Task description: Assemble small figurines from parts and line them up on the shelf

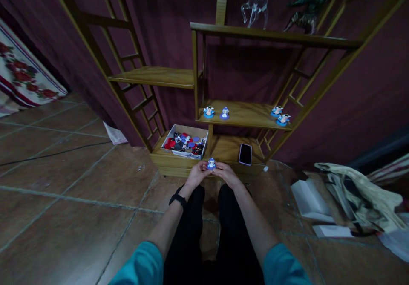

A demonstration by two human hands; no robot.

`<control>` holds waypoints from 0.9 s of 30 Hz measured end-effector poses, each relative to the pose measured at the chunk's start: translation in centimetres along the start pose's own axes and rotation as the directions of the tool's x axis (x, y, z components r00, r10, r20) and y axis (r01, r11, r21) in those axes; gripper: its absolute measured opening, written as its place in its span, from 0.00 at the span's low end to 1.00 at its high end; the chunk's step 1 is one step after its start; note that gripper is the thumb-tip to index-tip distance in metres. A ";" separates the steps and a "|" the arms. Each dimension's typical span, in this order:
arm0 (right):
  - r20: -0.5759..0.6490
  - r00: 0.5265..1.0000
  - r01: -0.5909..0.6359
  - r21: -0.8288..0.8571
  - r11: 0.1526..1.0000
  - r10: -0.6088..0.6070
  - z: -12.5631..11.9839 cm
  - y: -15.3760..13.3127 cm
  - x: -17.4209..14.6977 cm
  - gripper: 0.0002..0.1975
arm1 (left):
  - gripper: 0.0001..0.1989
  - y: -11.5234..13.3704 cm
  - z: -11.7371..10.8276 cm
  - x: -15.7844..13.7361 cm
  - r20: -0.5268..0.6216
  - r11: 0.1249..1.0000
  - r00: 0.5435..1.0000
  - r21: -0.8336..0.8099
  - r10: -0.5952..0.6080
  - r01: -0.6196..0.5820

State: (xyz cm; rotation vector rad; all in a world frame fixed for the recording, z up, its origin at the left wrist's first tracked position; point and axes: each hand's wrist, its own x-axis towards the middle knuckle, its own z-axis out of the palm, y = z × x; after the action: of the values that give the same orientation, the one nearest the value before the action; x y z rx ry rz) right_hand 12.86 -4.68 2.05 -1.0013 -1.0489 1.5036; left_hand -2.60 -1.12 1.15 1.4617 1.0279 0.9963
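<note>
One small toy figure, white and purple, is held upright between the fingertips of both hands, in front of the low board of a wooden shelf unit. Left hand: fingers closed in narrowly on the figure's left side; a dark wristband is worn above it. Right hand: fingers likewise brought together on its right side.

On the low board, one open cardboard box, filled with a jumble of red, black, purple and white pieces, is set to the left; one phone, dark screen upward, is laid to the right.

On the middle shelf, one purple-based figure is placed beside a blue-based figure; two more blue-based ones are grouped at the right end.

On the top shelf, one clear horse ornament and one dark statue are displayed.
</note>
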 end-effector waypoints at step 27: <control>-0.070 0.996 -0.055 0.076 0.996 0.061 -0.5 0.1 -0.2 0.21 | 0.27 2.9 -0.2 -2.3 0.174 0.588 0.960 0.762 0.219 -0.273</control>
State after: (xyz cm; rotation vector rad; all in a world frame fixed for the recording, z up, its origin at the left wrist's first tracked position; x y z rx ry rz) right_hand 13.36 -4.82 1.81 -1.0345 -0.9140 1.5306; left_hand -3.21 -3.54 3.87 2.4068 1.3215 0.6808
